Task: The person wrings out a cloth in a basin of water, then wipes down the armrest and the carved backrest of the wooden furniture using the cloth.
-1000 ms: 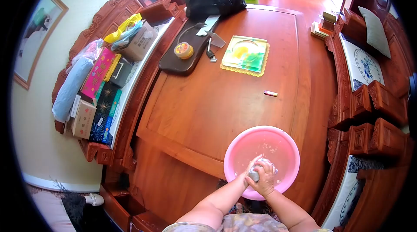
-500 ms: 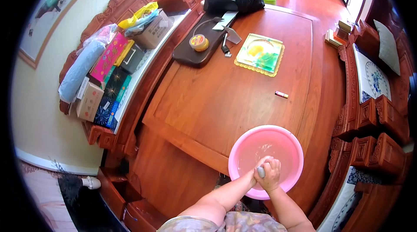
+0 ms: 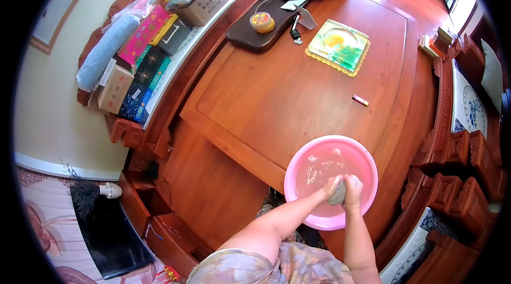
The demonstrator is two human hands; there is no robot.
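Pink basin (image 3: 373, 178): round, smooth plastic with a thick rolled rim, holding water with pale, broken reflections or suds (I can't tell which).
Grey wad (image 3: 336, 197): soft-looking and rounded, held between the hands over the basin's near half; its exact material is unclear.
Left hand (image 3: 330, 186): closed against the wad's left side, fingers partly hidden.
Right hand (image 3: 352, 190): curled against its other side, clamping it with the left.
Wooden table (image 3: 255, 103): glossy red-brown, visibly grained, with an inset panel; the basin sits by its near corner.
Square board (image 3: 337, 44): scalloped gold edge, glossy yellow and green patches on top.
Small tube (image 3: 360, 100): lying alone, its print too small to read.
Round tub (image 3: 262, 22): yellow, red-marked label, on a dark tray (image 3: 254, 37).
Pink box (image 3: 142, 35): gold characters, illegible here.
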